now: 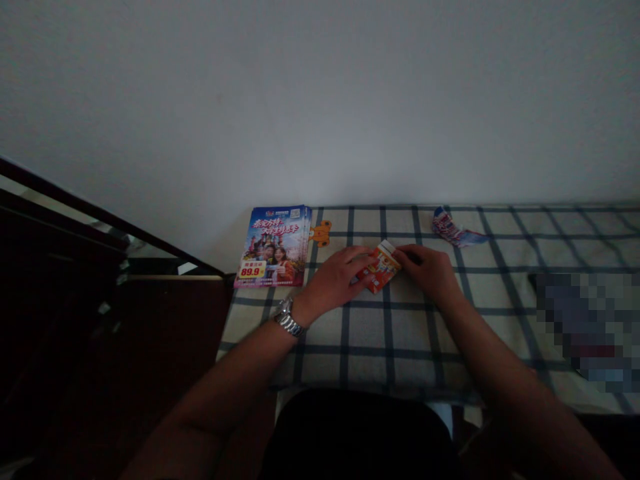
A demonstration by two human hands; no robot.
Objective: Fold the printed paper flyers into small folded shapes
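Observation:
A small orange printed packet (pixel 383 268) with a white strip along its top edge lies tilted on the checked cloth, between my two hands. My left hand (pixel 344 273), with a metal watch (pixel 289 318) on its wrist, holds the packet's left side, thumb below and fingers over it. At the upper right edge, my right hand (pixel 425 265) pinches the packet between thumb and fingers. Part of the packet is covered by my fingers. Whether it is a box or folded paper is hard to make out.
A stack of printed flyers (pixel 274 247) lies at the cloth's left end, with an orange bear-shaped piece (pixel 321 233) beside it. A crumpled printed paper (pixel 453 230) is at the back right. The checked tablecloth (pixel 370 360) meets the wall. A pixelated dark patch covers something at right.

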